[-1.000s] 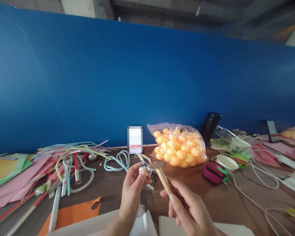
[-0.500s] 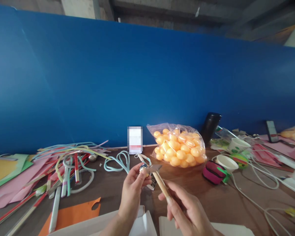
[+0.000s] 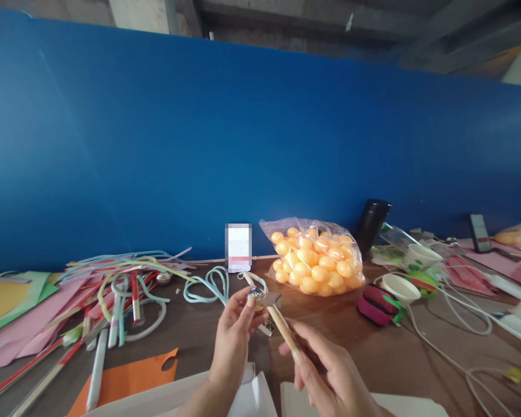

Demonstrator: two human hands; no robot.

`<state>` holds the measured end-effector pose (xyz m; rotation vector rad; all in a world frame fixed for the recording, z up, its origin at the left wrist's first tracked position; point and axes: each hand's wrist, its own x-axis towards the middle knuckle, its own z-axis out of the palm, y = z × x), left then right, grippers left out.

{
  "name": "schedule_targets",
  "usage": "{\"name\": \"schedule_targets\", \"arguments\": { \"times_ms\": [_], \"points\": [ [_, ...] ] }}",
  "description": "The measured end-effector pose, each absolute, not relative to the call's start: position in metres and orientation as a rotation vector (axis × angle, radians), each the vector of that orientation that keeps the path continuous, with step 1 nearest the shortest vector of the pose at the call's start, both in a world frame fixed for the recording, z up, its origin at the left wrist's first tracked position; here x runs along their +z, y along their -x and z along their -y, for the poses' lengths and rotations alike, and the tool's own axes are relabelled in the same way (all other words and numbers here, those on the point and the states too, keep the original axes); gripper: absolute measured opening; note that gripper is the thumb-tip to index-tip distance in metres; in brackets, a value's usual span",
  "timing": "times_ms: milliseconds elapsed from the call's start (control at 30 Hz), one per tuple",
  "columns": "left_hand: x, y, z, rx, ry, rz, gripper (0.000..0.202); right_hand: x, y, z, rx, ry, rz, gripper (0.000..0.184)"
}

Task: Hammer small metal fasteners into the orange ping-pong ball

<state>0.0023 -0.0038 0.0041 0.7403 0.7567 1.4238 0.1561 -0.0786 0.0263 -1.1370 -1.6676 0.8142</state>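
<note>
A shiny silver ball (image 3: pixel 255 292) is pinched between the thumb and fingers of my left hand (image 3: pixel 233 327). Something yellowish shows just under the ball, too small to make out. My right hand (image 3: pixel 325 365) grips the wooden handle of a small hammer (image 3: pixel 284 330). Its flat metal head lies against or very close to the ball's right side; contact cannot be told. Below the hammer head, a small dark, shiny packet (image 3: pixel 267 327) is partly hidden by my fingers and the handle.
Behind my hands stand a badge with a blue cord (image 3: pixel 206 286) and a bag of orange balls (image 3: pixel 316 263). Tubes and sticks (image 3: pixel 113 289) crowd the left, beside orange paper (image 3: pixel 134 376). On the right are a maroon pouch (image 3: pixel 375 305), a paper cup (image 3: pixel 402 288) and white cables (image 3: pixel 443 353).
The hammer head has turned, showing more of its flat face, and has shifted slightly left towards the ball. Both hands stay nearly in place, keeping their grips.
</note>
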Motion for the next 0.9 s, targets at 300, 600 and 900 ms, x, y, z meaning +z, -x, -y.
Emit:
{"name": "schedule_targets", "arguments": {
  "times_ms": [300,600,900],
  "points": [
    [0.0022,-0.0018,0.0039,1.435,-0.727,-0.758,0.037,0.0264,-0.1557,0.0782,0.805,1.161,1.671,0.041],
    [0.0020,-0.0025,0.0038,1.432,-0.728,-0.768,0.033,0.0257,-0.1577,0.0785,0.773,1.120,1.710,0.038],
    [0.0011,-0.0022,0.0040,1.450,-0.714,-0.776,0.035,0.0255,-0.1589,0.0773,0.757,1.127,1.727,0.036]
  ]
}}
